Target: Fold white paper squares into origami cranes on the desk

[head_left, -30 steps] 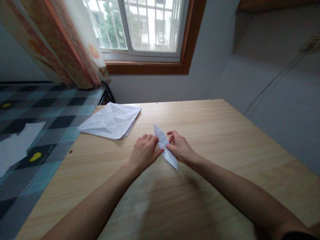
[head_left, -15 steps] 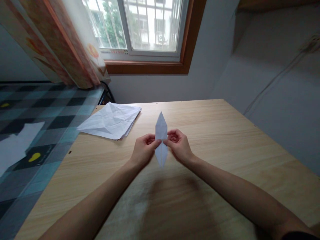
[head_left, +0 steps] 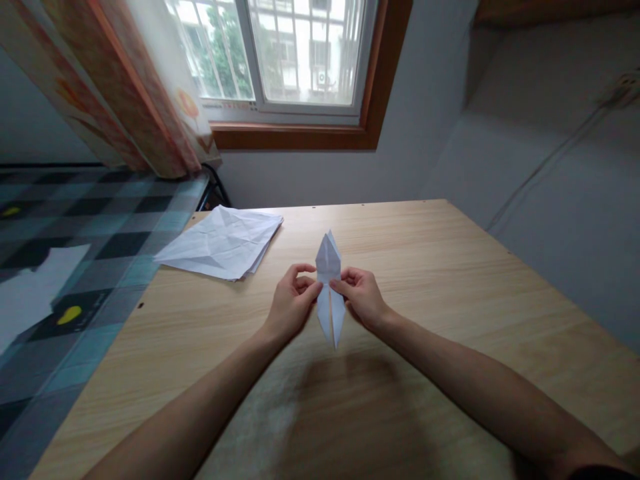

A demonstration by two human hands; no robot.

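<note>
A folded white paper [head_left: 329, 267], long and diamond-shaped, is held upright between my two hands above the table. Its upper end comes to a point with a second layer showing behind, and its lower half splits into two narrow pointed legs with a slit between them. My left hand [head_left: 296, 293] pinches the left edge at mid-height, thumb in front. On the opposite edge my right hand [head_left: 364, 293] grips it at the same height, its thumb also in front. The fingertips behind the paper are hidden.
Creased white paper sheets [head_left: 225, 243] lie stacked at the wooden table's [head_left: 450, 280] far left. Beyond its left edge is a checked cloth surface [head_left: 100, 220] with more white paper [head_left: 47, 280]. A window [head_left: 300, 60] and a curtain [head_left: 125, 80] are behind.
The folded paper has shifted slightly right and toward me and turned a little. Its two lower legs stand wider apart. My left index finger has lifted somewhat.
</note>
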